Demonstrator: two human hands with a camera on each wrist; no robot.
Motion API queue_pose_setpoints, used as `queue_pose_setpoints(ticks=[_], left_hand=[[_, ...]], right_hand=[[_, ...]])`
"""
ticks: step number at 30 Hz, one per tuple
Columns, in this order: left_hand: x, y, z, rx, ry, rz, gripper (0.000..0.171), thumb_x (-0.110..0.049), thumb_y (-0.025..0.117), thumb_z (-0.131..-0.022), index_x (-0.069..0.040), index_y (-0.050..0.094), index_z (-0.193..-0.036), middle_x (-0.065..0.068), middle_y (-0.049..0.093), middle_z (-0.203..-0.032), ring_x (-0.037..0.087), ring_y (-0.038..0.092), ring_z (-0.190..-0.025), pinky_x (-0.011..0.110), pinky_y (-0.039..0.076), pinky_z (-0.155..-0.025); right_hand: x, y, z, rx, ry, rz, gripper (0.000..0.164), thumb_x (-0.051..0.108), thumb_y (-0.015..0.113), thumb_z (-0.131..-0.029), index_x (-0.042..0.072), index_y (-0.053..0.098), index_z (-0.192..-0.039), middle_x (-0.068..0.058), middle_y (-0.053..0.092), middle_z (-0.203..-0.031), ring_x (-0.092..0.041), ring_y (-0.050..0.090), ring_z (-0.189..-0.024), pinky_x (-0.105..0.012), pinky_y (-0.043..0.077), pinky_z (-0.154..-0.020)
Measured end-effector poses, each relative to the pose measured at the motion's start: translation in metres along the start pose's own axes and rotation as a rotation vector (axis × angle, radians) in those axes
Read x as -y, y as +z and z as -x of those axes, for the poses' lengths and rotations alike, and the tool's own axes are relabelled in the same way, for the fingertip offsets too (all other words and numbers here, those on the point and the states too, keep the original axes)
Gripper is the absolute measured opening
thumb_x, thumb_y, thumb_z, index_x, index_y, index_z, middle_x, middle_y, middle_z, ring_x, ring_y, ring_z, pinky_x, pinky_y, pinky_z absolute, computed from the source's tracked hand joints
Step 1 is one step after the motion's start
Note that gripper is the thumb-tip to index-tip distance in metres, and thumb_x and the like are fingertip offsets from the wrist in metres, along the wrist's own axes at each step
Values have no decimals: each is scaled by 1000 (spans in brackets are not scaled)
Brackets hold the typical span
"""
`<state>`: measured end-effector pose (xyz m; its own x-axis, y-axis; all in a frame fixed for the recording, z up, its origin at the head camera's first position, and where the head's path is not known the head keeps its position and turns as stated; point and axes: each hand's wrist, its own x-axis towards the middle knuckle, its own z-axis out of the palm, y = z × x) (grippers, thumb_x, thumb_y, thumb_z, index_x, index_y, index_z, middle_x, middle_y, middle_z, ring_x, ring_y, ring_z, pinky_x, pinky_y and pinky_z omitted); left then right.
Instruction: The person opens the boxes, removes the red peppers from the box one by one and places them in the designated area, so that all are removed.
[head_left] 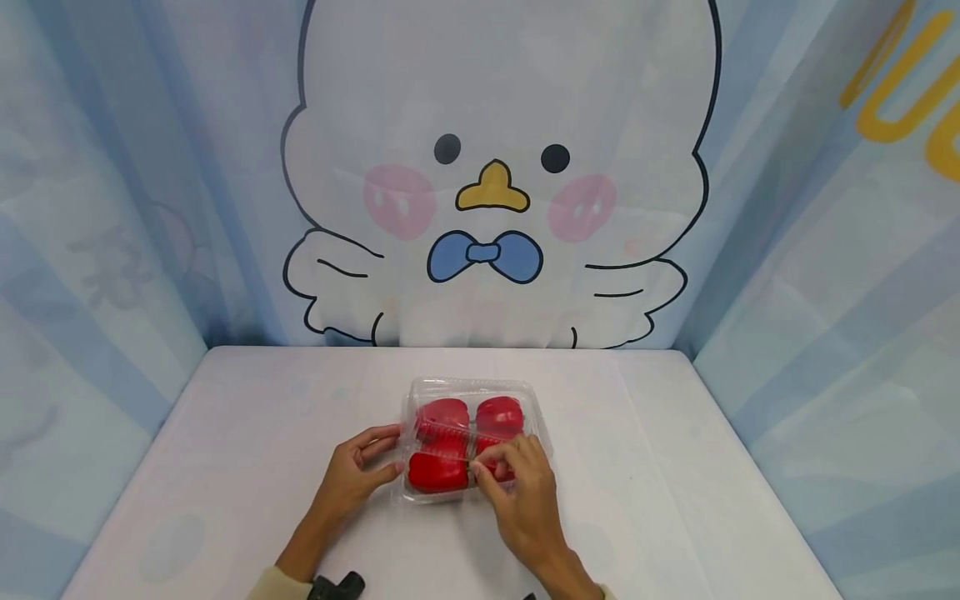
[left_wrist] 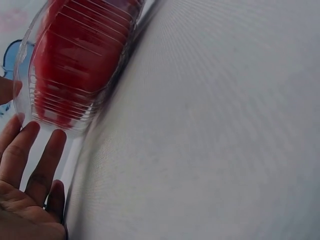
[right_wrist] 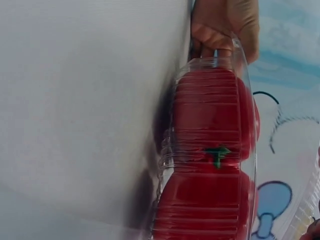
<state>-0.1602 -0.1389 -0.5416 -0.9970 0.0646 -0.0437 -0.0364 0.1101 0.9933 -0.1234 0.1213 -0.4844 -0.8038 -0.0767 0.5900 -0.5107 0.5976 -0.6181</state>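
A clear plastic clamshell box (head_left: 427, 386) stands on the white table, with several red bell peppers (head_left: 437, 472) inside. Its see-through lid (head_left: 442, 432) appears partly raised, a ribbed edge showing above the peppers. My left hand (head_left: 357, 467) is at the box's left side, fingertips and thumb touching its rim. In the left wrist view those fingers (left_wrist: 47, 160) are fairly straight and spread. Over the front right of the box, my right hand (head_left: 521, 492) pinches the lid's clear edge between thumb and forefinger. A green stem (right_wrist: 217, 154) shows through the ribbed wall in the right wrist view.
The white tabletop (head_left: 660, 483) stretches out on both sides of the box. A curtain (head_left: 487, 300) printed with a cartoon bird hangs at the table's back edge, with blue and white curtains (head_left: 847, 358) along the sides.
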Motion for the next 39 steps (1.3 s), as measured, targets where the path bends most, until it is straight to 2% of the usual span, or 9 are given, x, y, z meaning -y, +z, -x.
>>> queue_pose_setpoints(ticks=[6,12,18,24,29,34,39], left_hand=[[-1,1,1,-6,16,-15,60,-19,88,-88,-12,64,-143,6,68,-146,30,59,-144,55,39,-124],[-2,1,1,-8,19,-17,59,-18,87,-88,-12,65,-142,6,68,-147,30,59,-144,53,44,-121],[-1,1,0,2,16,-12,58,-18,87,-89,-13,65,-142,5,68,-148,29,59,-145,52,46,-121],[1,1,-2,22,29,-9,55,-16,85,-91,-12,65,-142,5,68,-147,29,59,-145,47,48,-120],[1,2,-2,18,37,-17,55,-14,84,-91,-10,64,-142,8,68,-146,30,62,-142,45,48,-119],[1,2,0,14,44,-37,57,-15,85,-89,-10,64,-142,8,69,-145,30,63,-140,53,45,-120],[2,2,1,6,45,-45,56,-17,86,-89,-12,65,-142,7,70,-144,30,63,-139,60,42,-122]], right_hand=[[4,-1,-6,0,60,-20,18,16,87,-88,24,72,-94,11,53,-81,-4,47,-82,-23,46,-65],[5,-2,-9,-14,59,-21,17,14,86,-90,23,71,-93,1,55,-79,-5,45,-82,-22,41,-69],[6,-1,-12,-32,67,-18,22,10,88,-87,23,71,-92,6,52,-79,-4,45,-82,-22,38,-73],[6,-2,-13,-28,75,-7,18,14,86,-89,23,71,-93,9,51,-79,-5,44,-82,-26,34,-77],[8,-7,-20,-59,18,48,16,16,88,-88,18,73,-95,7,52,-80,-4,44,-83,-27,32,-76],[12,-14,-36,-56,-55,118,19,15,91,-84,13,77,-97,1,61,-83,-3,47,-84,-29,36,-75],[10,-16,-47,-71,-122,151,21,19,94,-81,13,81,-97,-1,62,-85,-7,48,-87,-31,37,-75]])
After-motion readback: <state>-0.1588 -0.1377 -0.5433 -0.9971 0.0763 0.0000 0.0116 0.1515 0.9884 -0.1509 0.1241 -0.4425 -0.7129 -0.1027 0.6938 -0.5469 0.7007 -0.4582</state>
